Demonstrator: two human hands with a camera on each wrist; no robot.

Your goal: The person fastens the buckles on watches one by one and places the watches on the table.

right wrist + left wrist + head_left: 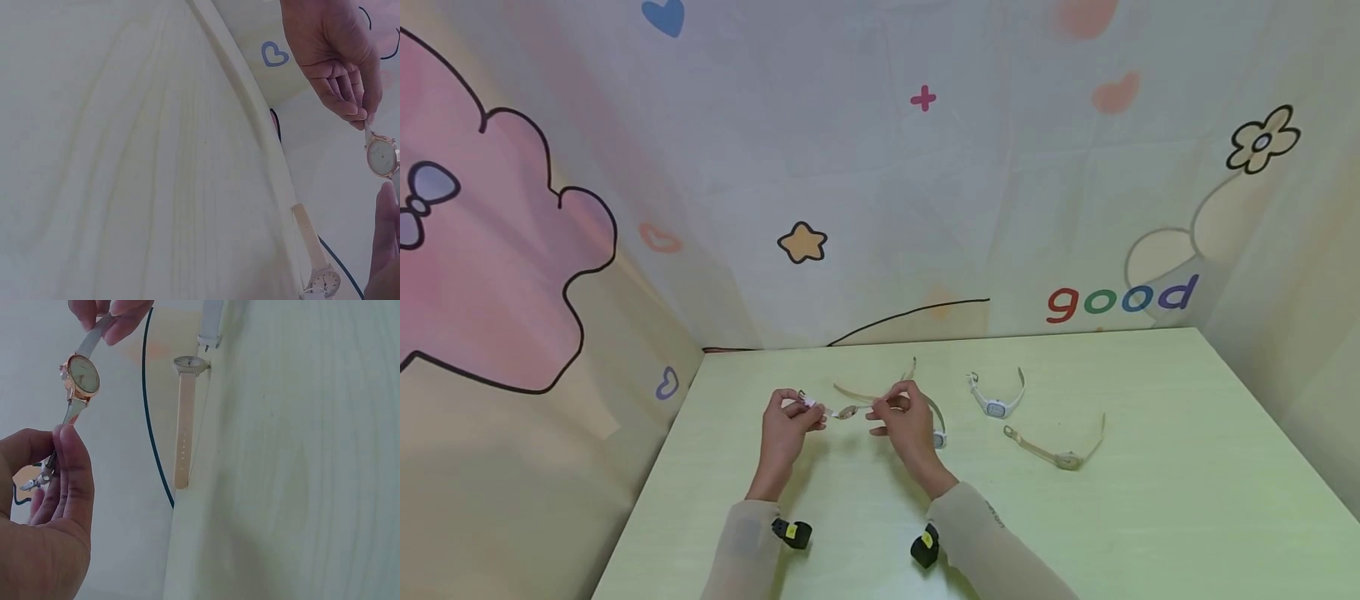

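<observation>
A wristwatch (pixel 84 374) with a rose-gold case and a pale strap is held up between both hands, above the table. My left hand (pixel 786 432) pinches the buckle half of its strap between thumb and fingers, the buckle sticking out past them. On the other half of the strap, my right hand (pixel 906 423) pinches with thumb and fingertips. The watch face (pixel 382 157) shows in the right wrist view. Behind the right hand lie a watch with a peach strap (pixel 185 428) and a white watch (pixel 939 439), partly hidden by that hand.
Right of the hands, a white watch (pixel 997 408) rests on the pale green table (pixel 1187 500) with its strap ends raised. Nearer the front lies a beige-strapped watch (pixel 1067 460). A printed curtain (pixel 865 167) hangs behind the table's back edge.
</observation>
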